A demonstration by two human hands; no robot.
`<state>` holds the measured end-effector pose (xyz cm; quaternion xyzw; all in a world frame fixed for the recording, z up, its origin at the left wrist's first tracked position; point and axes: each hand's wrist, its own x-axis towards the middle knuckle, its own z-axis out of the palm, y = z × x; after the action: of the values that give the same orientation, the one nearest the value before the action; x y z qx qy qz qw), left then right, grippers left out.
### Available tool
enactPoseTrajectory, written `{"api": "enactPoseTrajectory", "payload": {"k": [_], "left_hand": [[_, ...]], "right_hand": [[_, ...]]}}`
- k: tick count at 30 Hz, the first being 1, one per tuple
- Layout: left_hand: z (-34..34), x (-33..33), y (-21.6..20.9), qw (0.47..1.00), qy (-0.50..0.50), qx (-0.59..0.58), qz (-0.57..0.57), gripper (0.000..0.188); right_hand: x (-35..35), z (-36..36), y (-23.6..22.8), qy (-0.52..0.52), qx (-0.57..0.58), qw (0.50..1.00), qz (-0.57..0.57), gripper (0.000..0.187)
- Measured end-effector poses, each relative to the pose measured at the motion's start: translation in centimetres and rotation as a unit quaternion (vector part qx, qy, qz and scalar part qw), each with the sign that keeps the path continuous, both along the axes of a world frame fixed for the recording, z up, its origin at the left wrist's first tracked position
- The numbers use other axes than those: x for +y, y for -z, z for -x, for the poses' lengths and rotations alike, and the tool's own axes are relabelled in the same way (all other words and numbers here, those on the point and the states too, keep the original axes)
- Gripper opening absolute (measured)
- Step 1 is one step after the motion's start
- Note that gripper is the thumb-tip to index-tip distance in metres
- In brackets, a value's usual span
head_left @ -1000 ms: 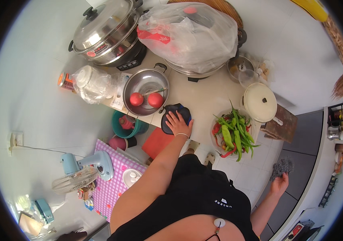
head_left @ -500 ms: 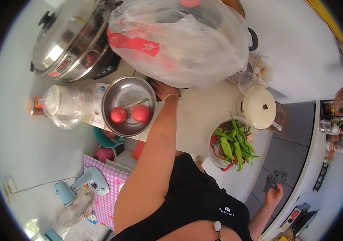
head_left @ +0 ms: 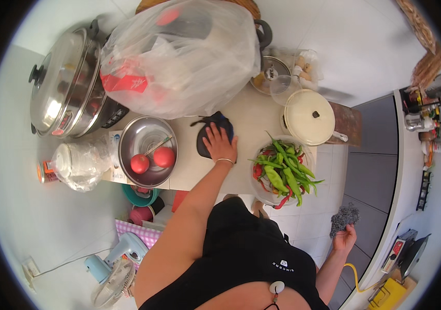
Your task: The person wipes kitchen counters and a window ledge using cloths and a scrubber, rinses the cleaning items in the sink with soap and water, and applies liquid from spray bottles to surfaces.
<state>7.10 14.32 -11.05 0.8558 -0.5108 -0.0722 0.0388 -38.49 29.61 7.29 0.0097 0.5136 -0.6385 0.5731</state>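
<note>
My left hand lies flat, fingers spread, on a dark cloth on the pale countertop. A steel bowl stands left of it, holding two red tomatoes and a thin stick. To the right is a clear bowl of long green peppers with some red ones among them. Out at the lower right, away from the counter, my right hand grips a grey, curly scouring pad by its lower end.
A large plastic bag covers something bulky at the back. Nearby stand a lidded electric steamer, a bagged white container and a cream lidded pot. A blue fan is at lower left; a yellow cutting board is at lower right.
My left hand has come out from beside the plastic bag, nearer to me, with the dark cloth under it. My right hand still grips the scouring pad. The view has shifted.
</note>
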Motion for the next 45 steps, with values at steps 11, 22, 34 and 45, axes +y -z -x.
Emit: {"api": "enactPoseTrajectory", "payload": {"k": [11,22,34,45], "left_hand": [[5.4,-11.5,-0.5,0.968,0.243,0.049,0.028,0.061],[2.7,-4.2,-1.8,0.893,0.450,0.011,-0.024,0.051],[-3.6,14.1,-1.5,0.978,0.202,0.030,-0.030,0.064],[2.9,10.9,-2.3,0.926,0.368,0.086,-0.015,0.070]], "right_hand": [[4.9,2.1,-0.2,0.079,0.036,0.995,-0.045,0.056],[3.9,-0.5,-0.2,0.026,-0.023,0.999,-0.008,0.053],[4.1,-0.7,3.5,-0.033,-0.086,0.995,-0.025,0.059],[1.8,-3.8,5.0,-0.099,-0.071,0.989,-0.089,0.060]]}}
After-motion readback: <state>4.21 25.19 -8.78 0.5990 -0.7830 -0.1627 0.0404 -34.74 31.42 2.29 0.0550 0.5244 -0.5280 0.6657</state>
